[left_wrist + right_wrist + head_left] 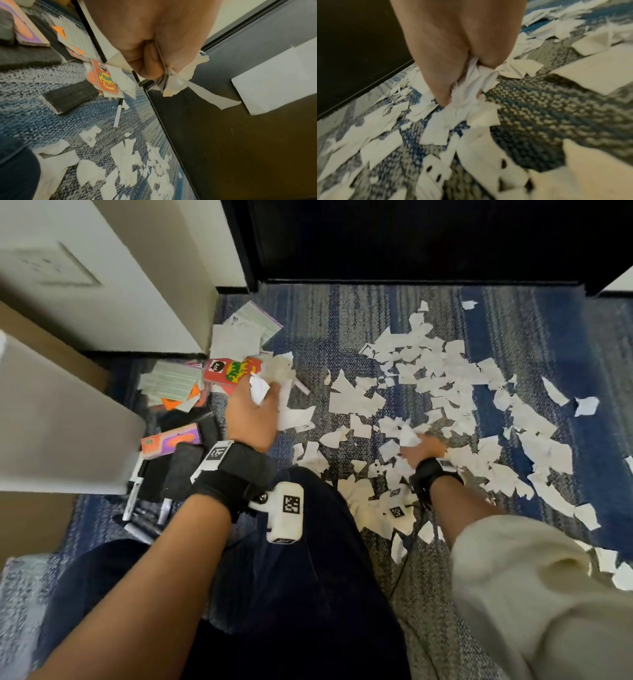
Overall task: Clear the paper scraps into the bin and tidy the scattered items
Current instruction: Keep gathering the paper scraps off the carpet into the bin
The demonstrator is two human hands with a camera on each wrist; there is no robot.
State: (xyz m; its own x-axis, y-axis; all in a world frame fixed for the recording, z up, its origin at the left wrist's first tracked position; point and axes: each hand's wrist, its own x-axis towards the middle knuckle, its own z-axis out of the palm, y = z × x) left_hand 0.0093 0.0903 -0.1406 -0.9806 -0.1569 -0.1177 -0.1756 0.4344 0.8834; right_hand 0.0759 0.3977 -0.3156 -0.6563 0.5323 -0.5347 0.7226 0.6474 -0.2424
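Head view: torn white paper scraps (pixel 442 392) strewn over the blue-grey patterned carpet (pixel 342 316), centre to right. Left hand (pixel 251 412), centre-left, fingers curled round a crumpled scrap.

Left wrist view: scrap tail trails lower right; red card box (pixel 105 79) shows partial "STUM".

Right wrist view: right hand (pixel 453 54) fingers bunch scraps against the carpet.

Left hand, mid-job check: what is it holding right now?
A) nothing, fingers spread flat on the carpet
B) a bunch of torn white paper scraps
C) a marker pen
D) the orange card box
B: the left hand has its fingers curled round crumpled white paper scraps, while the marker pen and the orange card box lie untouched on the carpet.
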